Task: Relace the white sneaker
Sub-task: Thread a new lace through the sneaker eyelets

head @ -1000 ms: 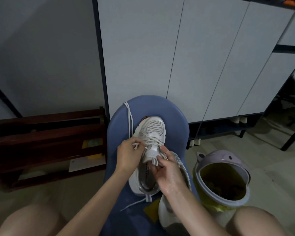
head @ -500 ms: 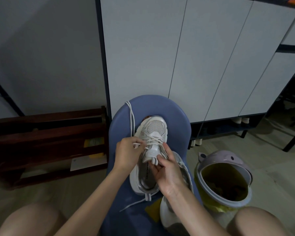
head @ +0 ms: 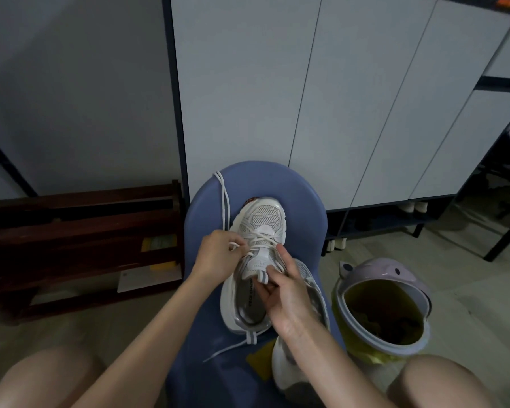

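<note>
bin (head: 381,304): holding dark contents, unclear | white sneaker (head: 256,260): lying lengthwise on blue chair (head: 301,201), toe pointing away | left hand (head: 217,256): fingers pinching lace (head: 223,198) | right hand (head: 286,293): fingers gripping tongue (head: 255,265)

A blue stool (head: 304,201) is sitting at lower centre of the frame, carrying the white sneaker (head: 256,260), a second sneaker (head: 312,293) lying beside it, and a loose white lace (head: 223,195) trailing toward its upper-left edge.

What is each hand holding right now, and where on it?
The left hand pinches the white shoelace beside the sneaker's eyelets. The right hand grips the sneaker by its tongue.
</note>
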